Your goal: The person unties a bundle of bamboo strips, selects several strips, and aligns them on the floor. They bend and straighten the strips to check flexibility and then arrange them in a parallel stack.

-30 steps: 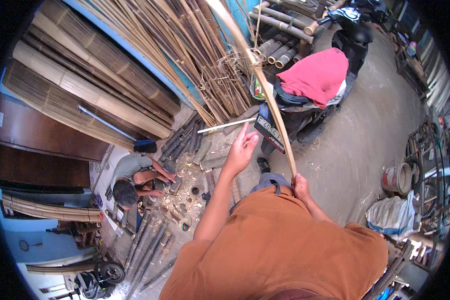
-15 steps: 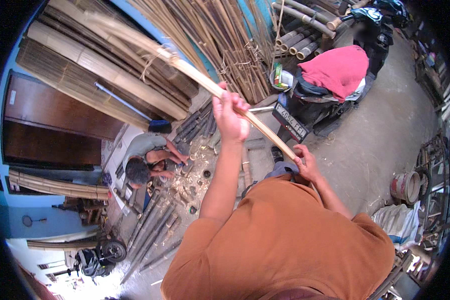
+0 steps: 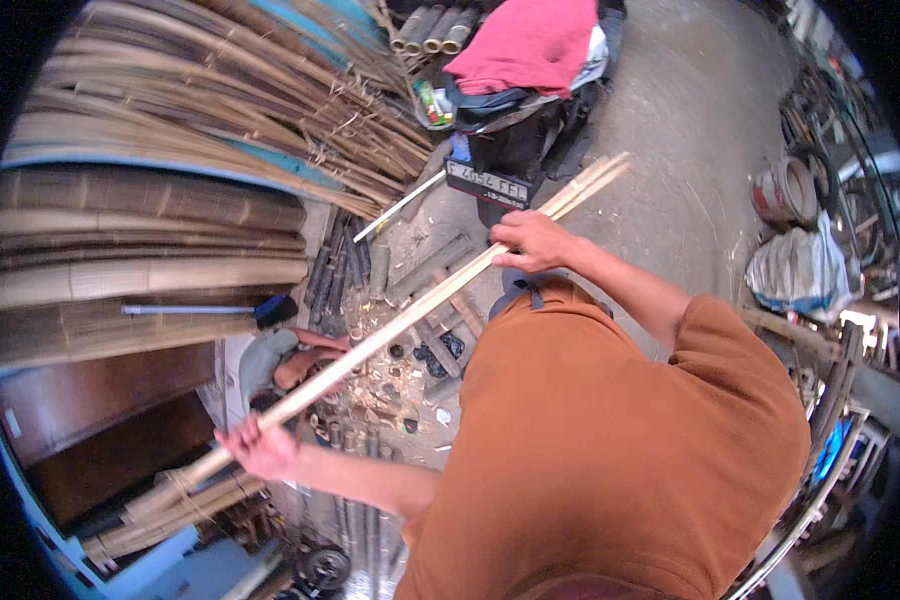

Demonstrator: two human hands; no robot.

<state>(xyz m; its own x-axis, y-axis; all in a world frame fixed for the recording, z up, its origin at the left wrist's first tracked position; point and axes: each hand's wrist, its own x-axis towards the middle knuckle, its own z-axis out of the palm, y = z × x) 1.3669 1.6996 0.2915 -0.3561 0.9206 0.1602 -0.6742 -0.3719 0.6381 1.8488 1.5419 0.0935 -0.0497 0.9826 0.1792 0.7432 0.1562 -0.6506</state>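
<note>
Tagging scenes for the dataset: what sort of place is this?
Probably a bamboo workshop: long, thin brown bamboo poles are massed together, rolled brown-and-cream slatted screens lie beside them, and small, pale wood-like shavings litter the grey floor.

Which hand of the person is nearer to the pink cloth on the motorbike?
Right. The right hand, on the pale strips, is below the pink cloth in the picture; the left hand is farther, at lower left.
</note>
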